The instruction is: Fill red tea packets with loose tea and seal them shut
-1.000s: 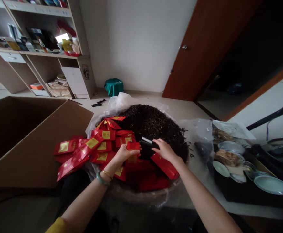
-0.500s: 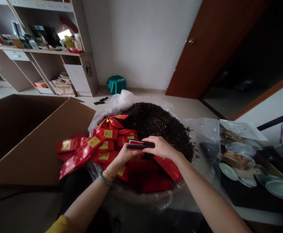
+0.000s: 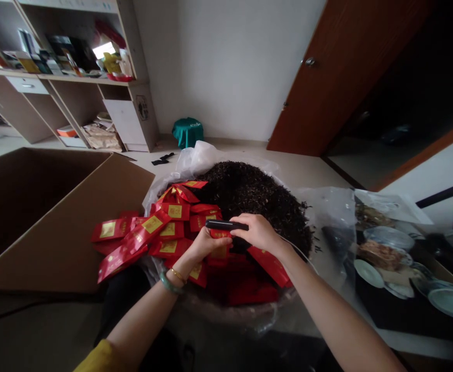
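My left hand pinches a small red packet by its lower part. My right hand grips a slim black clamp-like tool laid across the top of that packet. Both hands hover over a big plastic-lined basket heaped with dark loose tea. A pile of red packets with gold labels covers the basket's near left side and spills over its rim.
An open cardboard box stands at the left. A dark tray with white dishes and bowls sits at the right. Behind are shelves, a green stool and a brown door.
My right hand lifted the black tool off the tea and brought it over the top of the red packet in my left hand. The view drifted slightly.
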{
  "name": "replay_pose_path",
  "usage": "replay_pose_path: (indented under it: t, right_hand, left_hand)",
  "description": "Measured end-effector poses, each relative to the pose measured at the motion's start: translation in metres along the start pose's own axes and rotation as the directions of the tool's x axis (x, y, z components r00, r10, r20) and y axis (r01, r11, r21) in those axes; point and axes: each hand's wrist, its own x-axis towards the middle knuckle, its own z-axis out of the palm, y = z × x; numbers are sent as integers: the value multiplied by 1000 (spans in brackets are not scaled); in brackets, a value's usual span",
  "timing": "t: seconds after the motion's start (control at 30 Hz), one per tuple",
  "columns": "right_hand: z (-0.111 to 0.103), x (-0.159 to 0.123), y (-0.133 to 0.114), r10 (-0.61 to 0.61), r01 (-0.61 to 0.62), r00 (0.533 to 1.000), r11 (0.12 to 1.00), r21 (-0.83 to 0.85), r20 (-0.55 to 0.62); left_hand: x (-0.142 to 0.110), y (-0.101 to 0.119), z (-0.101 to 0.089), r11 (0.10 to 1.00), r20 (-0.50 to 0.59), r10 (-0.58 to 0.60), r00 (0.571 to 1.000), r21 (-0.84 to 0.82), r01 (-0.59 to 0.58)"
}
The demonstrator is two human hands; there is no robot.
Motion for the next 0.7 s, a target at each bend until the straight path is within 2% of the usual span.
replay_pose_path:
  t: [0.13, 0.3, 0.53, 0.7]
  right_hand:
    - [-8, -1, 6, -36, 35, 999, 998, 51, 26]
    - [-16, -4, 8, -27, 21, 997, 997, 79, 76]
    - [-8, -3, 5, -1, -1, 998, 999, 40, 61]
    - [-7, -4, 7, -2, -1, 998, 998, 57, 57]
  left_hand:
    - [1, -2, -4, 998, -38, 42, 998, 43, -40]
    - [1, -1, -5, 995, -9, 31, 999, 93, -31]
    - [-1, -3, -4, 995, -23, 17, 1000, 104, -15]
    - [1, -4, -4, 991, -10, 54, 998, 122, -52]
